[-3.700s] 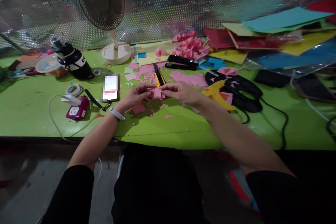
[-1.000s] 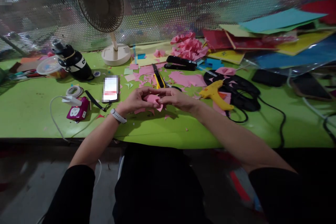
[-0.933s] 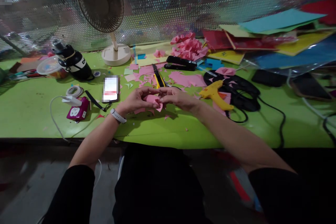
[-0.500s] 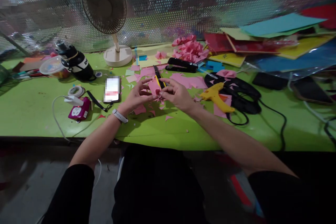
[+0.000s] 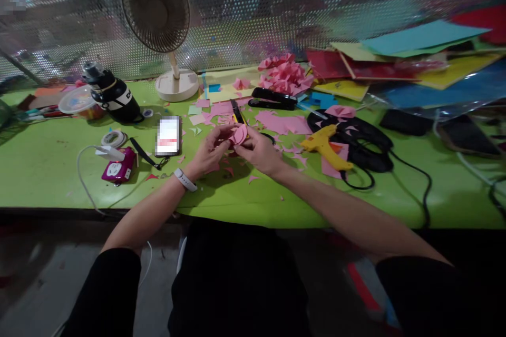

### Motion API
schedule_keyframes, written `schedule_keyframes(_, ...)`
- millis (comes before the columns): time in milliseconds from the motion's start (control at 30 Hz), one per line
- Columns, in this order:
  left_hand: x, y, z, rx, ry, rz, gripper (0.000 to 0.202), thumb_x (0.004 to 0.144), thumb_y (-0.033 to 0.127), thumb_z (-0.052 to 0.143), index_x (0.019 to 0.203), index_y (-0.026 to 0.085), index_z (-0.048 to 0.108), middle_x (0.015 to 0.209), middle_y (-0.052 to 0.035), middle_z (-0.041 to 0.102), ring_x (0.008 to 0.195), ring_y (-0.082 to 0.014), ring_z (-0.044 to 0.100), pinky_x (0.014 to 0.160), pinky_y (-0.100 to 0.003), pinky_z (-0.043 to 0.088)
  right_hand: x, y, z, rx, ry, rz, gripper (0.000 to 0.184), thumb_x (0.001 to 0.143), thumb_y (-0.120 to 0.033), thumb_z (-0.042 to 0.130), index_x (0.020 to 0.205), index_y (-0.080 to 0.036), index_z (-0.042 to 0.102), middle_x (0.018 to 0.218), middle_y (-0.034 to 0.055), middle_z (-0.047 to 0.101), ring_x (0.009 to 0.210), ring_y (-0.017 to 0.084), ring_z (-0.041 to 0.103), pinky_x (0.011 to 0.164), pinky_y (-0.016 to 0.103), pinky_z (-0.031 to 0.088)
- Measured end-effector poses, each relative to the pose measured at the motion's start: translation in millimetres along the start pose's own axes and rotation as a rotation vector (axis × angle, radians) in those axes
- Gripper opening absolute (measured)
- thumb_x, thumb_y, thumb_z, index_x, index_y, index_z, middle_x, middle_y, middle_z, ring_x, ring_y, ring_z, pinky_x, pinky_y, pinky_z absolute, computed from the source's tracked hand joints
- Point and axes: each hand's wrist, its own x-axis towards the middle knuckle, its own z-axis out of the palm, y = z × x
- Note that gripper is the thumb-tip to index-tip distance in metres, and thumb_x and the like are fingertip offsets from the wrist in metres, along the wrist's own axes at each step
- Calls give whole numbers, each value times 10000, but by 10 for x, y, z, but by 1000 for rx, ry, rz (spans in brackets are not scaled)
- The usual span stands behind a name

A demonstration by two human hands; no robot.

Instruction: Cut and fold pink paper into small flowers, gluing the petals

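Observation:
Between my two hands is a small piece of pink paper (image 5: 239, 136) with rounded, petal-like shapes. My left hand (image 5: 211, 151) pinches it from the left, and my right hand (image 5: 259, 151) grips its right side with the thumb in front. Just behind the fingers lies a yellow-and-black utility knife (image 5: 237, 110), partly covered by my hands. Pink paper scraps (image 5: 282, 122) are scattered around them on the green table (image 5: 253, 205). Part of a black loop shows beside my right hand; its kind is unclear.
A yellow glue gun (image 5: 326, 146) lies to the right on a black coiled cord. Behind are a black stapler (image 5: 274, 99) and a heap of folded pink paper (image 5: 285, 75). A phone (image 5: 168, 136), black bottle (image 5: 113, 93) and fan (image 5: 177, 84) stand left; coloured sheets (image 5: 427, 37) are stacked right.
The pink paper has turned, and its rounded shapes now face me. My hands have drawn closer together around it. The knife near my fingers now lies on the table behind them.

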Motion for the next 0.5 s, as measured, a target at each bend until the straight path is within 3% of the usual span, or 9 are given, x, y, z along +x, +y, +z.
schedule_keyframes(200, 4, 11, -15, -72, 6, -48, 285, 930, 295, 644, 1192, 194, 592, 1166, -105, 673, 1077, -184, 654, 936, -348, 554, -28, -102, -47, 85, -49, 57, 642, 841, -305, 687, 1442, -176, 503, 869, 53, 723, 728, 195, 688, 598, 304, 571)
schedule_keyframes(333, -2, 20, -38, -111, 17, -60, 281, 911, 294, 683, 1151, 195, 575, 1116, -84, 676, 1038, -164, 657, 937, -340, 547, 5, -87, -139, 163, -3, 9, 483, 889, -314, 630, 1357, -203, 594, 939, 67, 736, 778, 194, 703, 686, 350, 621)
schedule_keyframes(500, 3, -5, -55, -93, 26, -65, 228, 902, 317, 699, 1052, 182, 592, 1065, -73, 680, 979, -146, 652, 907, -320, 545, 40, -62, -193, 192, 6, -6, 321, 877, -301, 649, 1173, -184, 688, 888, 61, 727, 727, 172, 705, 676, 337, 637)
